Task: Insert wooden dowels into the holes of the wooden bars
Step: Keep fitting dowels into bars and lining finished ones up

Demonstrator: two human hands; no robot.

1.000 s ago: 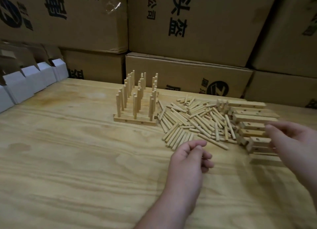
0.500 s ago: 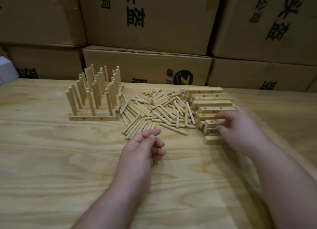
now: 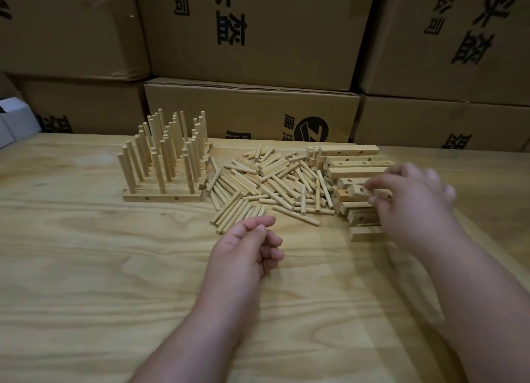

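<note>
Several loose wooden dowels (image 3: 269, 184) lie in a heap at the table's middle. To their right is a stack of holed wooden bars (image 3: 354, 163). My right hand (image 3: 413, 204) pinches one bar (image 3: 360, 192) from that stack between thumb and fingers, its left end raised. My left hand (image 3: 246, 247) rests on the table just in front of the dowel heap, fingers loosely curled, holding nothing. At the left stand several bars with upright dowels in them (image 3: 163, 167).
Printed cardboard boxes (image 3: 252, 110) are stacked along the table's far edge. Small white boxes (image 3: 14, 121) sit at the far left. The plywood table (image 3: 100, 282) stretches wide in front of my hands.
My right hand reached into the bar stack and now pinches one bar, lifting its end. My left hand stayed in front of the dowels. The view shifted right.
</note>
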